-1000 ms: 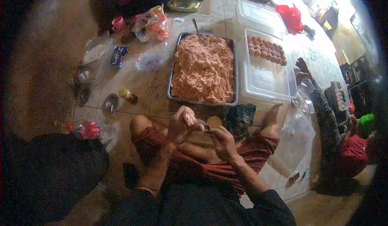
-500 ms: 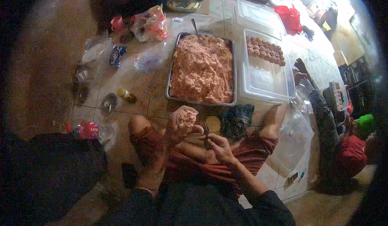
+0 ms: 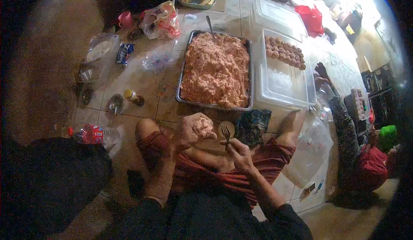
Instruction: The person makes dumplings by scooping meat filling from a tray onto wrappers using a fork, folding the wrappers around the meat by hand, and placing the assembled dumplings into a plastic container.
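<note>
On the cupped palm of my left hand rests a lump of pinkish minced meat, its fingers curled round it. My right hand grips a fork by its handle, tines pointing up, just right of the lump and apart from it. Ahead of both hands lies a dark metal tray heaped with minced meat mixture; a spoon handle sticks out at its far end. To its right, a clear plastic container holds rows of meatballs at its far end.
Left on the tiles are a yellow-capped jar, a plastic bottle and a blue packet. Plastic bags lie farther off. At right, a person in a red top sits near a tray of eggs.
The fork has turned upright and moved slightly right, away from the lump, with its tines now showing clearly. My left hand still holds the lump.
</note>
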The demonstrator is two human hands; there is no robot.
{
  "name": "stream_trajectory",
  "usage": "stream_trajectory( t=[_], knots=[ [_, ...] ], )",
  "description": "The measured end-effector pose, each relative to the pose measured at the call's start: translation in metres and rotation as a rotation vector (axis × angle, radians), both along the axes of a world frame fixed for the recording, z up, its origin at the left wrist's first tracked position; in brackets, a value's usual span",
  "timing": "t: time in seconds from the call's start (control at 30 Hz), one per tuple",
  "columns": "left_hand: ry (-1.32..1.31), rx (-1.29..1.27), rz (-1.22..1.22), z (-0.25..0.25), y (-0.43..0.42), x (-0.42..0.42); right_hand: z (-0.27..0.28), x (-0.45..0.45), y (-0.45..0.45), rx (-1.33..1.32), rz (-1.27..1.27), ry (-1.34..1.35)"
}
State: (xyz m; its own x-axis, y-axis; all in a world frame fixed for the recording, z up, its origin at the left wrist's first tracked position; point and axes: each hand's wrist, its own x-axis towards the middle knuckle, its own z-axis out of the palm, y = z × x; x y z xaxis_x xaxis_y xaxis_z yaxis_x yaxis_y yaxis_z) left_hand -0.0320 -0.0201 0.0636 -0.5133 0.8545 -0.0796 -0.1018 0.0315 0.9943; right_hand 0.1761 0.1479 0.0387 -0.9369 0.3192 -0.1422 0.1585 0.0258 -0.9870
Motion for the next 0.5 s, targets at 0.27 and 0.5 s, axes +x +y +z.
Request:
stream_trajectory(
  t=[0.27,0.5],
  knots=[
    [0.173,0.197,0.011,-0.028,0.006,-0.004,0.001,-0.005,-0.027,-0.154,0.088,0.102],
    [-0.118,0.335,0.162,-0.018,0.004,0.006,0.012,-0.009,-0.010,0.313,0.012,0.088]
  ],
)
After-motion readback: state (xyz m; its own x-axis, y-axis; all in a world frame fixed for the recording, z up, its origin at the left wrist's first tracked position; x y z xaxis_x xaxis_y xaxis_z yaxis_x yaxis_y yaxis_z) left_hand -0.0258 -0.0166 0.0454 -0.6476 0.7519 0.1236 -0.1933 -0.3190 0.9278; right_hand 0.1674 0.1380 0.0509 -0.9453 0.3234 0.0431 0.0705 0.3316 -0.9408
